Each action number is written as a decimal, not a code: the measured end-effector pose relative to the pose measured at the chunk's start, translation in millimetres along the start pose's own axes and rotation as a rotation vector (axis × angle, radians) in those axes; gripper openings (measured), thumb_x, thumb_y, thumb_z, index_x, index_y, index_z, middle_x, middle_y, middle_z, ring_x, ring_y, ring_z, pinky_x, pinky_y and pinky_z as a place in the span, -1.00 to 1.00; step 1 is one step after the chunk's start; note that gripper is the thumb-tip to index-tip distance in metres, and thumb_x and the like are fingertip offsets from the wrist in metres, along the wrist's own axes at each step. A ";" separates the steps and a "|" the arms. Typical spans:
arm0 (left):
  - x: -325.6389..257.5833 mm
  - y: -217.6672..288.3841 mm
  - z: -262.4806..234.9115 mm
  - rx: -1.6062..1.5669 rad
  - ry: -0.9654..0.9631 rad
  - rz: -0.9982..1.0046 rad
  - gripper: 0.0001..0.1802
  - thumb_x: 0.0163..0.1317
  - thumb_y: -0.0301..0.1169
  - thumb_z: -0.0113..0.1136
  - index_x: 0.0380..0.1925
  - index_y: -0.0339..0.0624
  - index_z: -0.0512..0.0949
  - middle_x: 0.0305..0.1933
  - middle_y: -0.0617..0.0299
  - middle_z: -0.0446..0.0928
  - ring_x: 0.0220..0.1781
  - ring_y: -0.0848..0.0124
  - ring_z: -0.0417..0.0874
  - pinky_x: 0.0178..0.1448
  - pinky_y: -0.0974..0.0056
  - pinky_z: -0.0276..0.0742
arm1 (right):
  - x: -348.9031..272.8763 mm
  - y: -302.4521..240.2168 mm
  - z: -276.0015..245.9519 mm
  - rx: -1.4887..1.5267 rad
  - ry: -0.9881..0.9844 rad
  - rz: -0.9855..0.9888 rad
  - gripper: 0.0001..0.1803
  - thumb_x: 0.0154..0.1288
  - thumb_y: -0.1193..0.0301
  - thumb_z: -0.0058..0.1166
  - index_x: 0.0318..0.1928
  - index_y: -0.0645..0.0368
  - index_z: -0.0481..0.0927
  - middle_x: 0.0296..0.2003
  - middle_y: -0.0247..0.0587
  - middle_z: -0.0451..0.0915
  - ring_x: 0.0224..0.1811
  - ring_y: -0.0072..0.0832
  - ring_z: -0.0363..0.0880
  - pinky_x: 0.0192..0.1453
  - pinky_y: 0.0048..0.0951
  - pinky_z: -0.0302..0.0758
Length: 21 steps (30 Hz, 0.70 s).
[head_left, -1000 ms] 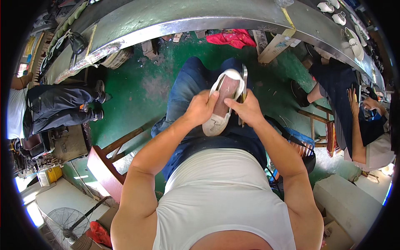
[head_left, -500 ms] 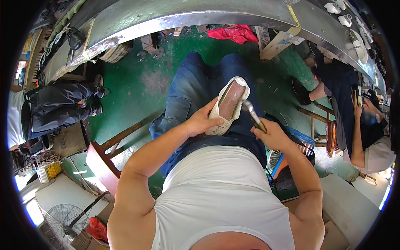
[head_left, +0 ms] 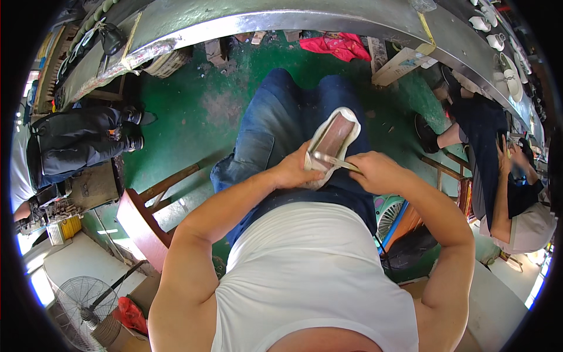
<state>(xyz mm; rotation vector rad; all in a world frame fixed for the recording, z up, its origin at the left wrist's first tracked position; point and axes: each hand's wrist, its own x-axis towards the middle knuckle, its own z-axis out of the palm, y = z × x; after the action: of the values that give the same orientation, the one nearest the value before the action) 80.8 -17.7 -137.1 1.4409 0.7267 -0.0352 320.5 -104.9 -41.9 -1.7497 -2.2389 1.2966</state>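
Observation:
Over my lap, my left hand (head_left: 295, 167) grips a pale shoe upper (head_left: 352, 142) that lies sole side up, with a brown insole board (head_left: 338, 134) showing inside its folded-in rim. My left fingers wrap round its lower left side, the thumb near the lower end. My right hand (head_left: 373, 171) is closed on the handle of a short tool with a shiny metal head (head_left: 326, 158). The tool reaches leftward across the lower part of the insole. Motion blurs it, so its exact kind cannot be made out.
A metal-edged bench (head_left: 281, 22) curves across the far side, with white shoes (head_left: 511, 79) at its right. People sit at left and right. Stools, a green fan (head_left: 388, 212) and a dark bag (head_left: 410, 243) stand close by. A wire fan (head_left: 88, 311) is at lower left.
The tool's head has swung left from beside the shoe's right edge to over its lower insole. My right hand has moved up, its elbow outward. The view has shifted slightly.

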 end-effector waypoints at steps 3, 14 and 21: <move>2.9 -8.4 -7.7 -0.193 -0.053 -0.030 0.02 0.08 -0.38 0.50 0.46 -0.23 0.06 0.31 0.09 0.41 0.38 0.34 0.38 0.49 0.22 0.23 | 9.9 -3.1 25.3 0.194 0.076 -0.012 -0.82 0.27 0.39 0.15 -0.21 0.23 0.55 -0.25 0.14 0.62 -0.16 0.10 0.59 -0.04 -0.02 0.52; -4.6 -10.7 4.1 0.219 0.065 0.345 0.01 0.30 -0.17 0.28 0.55 -0.17 -0.13 0.46 -0.01 0.26 0.48 0.20 0.29 0.53 0.20 0.17 | -6.0 -41.0 -25.7 -0.119 -0.239 0.283 -0.67 0.29 0.47 0.09 -0.05 0.51 0.47 -0.16 0.26 0.62 -0.09 0.08 0.63 0.04 -0.03 0.54; 19.2 2.9 25.1 -0.906 0.304 -0.224 -0.26 0.56 0.14 -0.42 0.41 -0.19 0.33 0.28 0.04 0.48 0.30 0.27 0.48 0.38 0.25 0.35 | 8.0 -1.9 36.7 -0.053 0.073 0.069 -0.74 0.26 0.39 0.12 -0.14 0.35 0.51 -0.29 0.16 0.62 -0.22 0.06 0.65 -0.12 -0.02 0.56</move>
<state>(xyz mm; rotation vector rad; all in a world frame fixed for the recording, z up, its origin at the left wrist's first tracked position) 108.0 -32.2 -144.6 0.4964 0.9797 0.3112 298.4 -119.9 -68.5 -1.8754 -2.2132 1.1748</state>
